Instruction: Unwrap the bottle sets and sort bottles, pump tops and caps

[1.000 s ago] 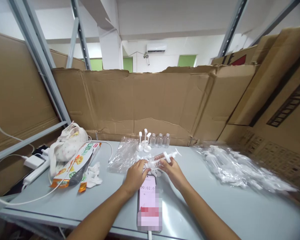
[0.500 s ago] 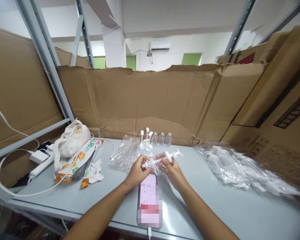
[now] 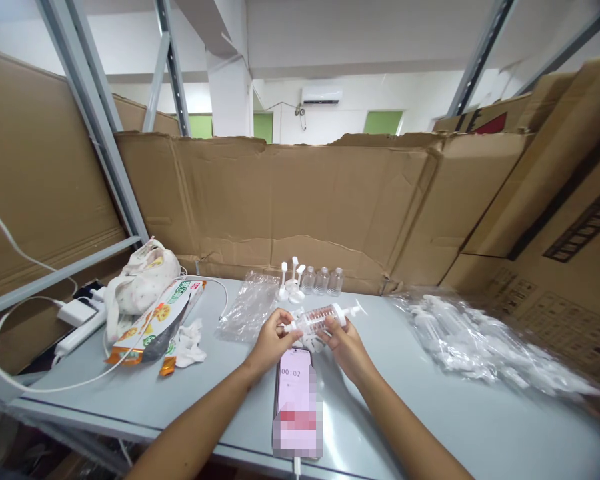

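The grey tabletop [image 3: 405, 413] is bordered at its back edge by torn cardboard [image 3: 300, 193]; beyond, an air conditioner [image 3: 322, 95] hangs on a white wall [image 3: 343, 123]. Above the tabletop's middle, beyond the phone [image 3: 297, 390], one syringe-like tube [image 3: 316, 321] is tilted, transparent with brownish stripes (perhaps markings, I cannot tell) and white ends. The left hand [image 3: 270, 343] pinches its narrow tip, the right hand [image 3: 347, 347] its collar end.

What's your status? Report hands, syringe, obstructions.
Left hand pinching syringe at tip end. Right hand gripping near handle end. Phone close on near side; nothing visibly blocking.
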`<state>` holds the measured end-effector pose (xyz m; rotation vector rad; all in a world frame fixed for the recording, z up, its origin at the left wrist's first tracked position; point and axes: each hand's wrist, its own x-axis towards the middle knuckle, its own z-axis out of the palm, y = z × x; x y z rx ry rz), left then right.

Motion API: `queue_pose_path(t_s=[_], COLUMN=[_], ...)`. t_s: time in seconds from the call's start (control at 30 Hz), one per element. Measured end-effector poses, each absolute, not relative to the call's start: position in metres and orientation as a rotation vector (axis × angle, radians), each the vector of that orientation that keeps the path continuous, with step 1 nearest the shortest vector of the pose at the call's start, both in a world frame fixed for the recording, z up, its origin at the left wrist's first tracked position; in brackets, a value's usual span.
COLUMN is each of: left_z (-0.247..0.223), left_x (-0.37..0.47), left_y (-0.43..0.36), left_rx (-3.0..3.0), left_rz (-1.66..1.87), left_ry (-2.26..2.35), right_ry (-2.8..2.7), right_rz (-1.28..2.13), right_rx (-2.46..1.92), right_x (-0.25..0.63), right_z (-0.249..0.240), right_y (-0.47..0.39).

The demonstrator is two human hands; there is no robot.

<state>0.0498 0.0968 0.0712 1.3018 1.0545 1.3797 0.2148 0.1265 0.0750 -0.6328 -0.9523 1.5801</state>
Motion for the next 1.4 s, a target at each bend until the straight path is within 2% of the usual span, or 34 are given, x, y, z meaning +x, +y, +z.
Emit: queue_pose_path(t_s=[0.33,0.47,0.6,0.77,1.0,1.17,1.4], left_z=[0.062,0.071,0.072,0.062,0.070,0.076,0.077], left_x=[0.043,0.036,0.029,0.027,0.028,0.033,0.038], left_y=[0.108,0.104,0.105,0.112,0.106,0.100,0.096], left_rx=[1.233,1.674,2.041,2.222,2.181,2.308,2.293], left_rz=[1.174,1.316,1.241,1.091,1.158,1.071,1.098], left_ry=[1.215,1.461,1.625,1.639,1.636,1.529,1.487], right_ry=[-0.922,-0.920,-0.908,-0.910,-0.925,-0.972,-0.936], right_rz=[1.510,1.431,1.381,1.397,1.417,1.411,1.579], right_rx=[-0.638,-0.659,-0.679,-0.666,-0.667,-0.690,-0.638], right_x=[0.216,0.218,0.218,0.218,0.220,0.219,0.222], right_z=[0.076,0.079,0.082,0.082,0.082,0.083,0.088], right_y=[0.127,0.130,0.131,0.131,0.132,0.130,0.125])
